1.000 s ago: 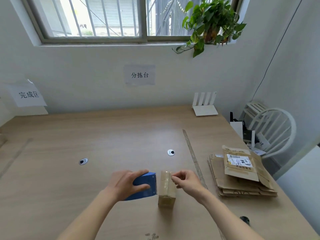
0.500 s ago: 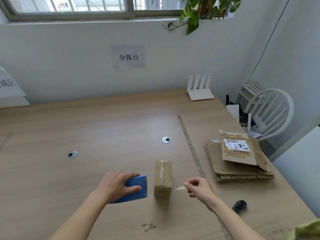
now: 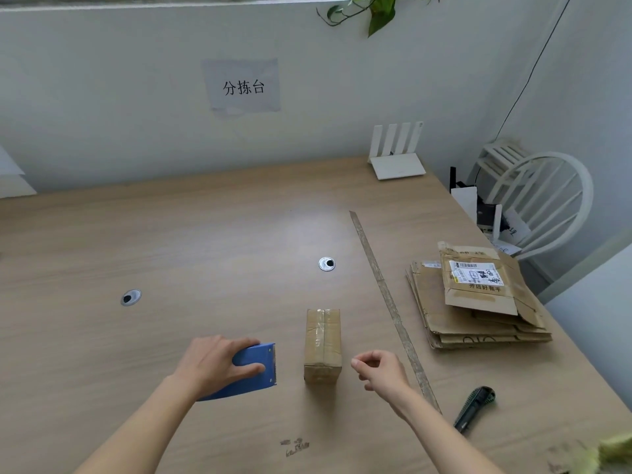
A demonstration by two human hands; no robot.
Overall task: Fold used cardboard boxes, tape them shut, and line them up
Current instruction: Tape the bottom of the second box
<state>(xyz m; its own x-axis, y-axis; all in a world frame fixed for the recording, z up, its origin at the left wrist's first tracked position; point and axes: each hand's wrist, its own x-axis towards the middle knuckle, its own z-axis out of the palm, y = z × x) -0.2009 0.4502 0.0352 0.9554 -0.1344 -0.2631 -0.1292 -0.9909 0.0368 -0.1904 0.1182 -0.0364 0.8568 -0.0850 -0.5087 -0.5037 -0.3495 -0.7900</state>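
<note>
While the left hand grips a blue tape dispenser with fingers wrapped over its top, the dispenser rests on the wooden table, its toothed edge facing a small cardboard box. That box stands just beside the dispenser, apart from it, closed, with clear tape running along its top seam. On its other side the right hand hovers near the box without touching it, fingers loosely curled and thumb close to the forefinger; whether anything is pinched there cannot be told. Further right, a long strip of tape runs across the tabletop, and beyond it lies a stack of flattened cardboard boxes, the top one bearing a printed shipping label. A dark utility knife lies near the right forearm. Two round cable grommets sit in the tabletop, and a white router stands at the far edge under a paper sign on the wall.
</note>
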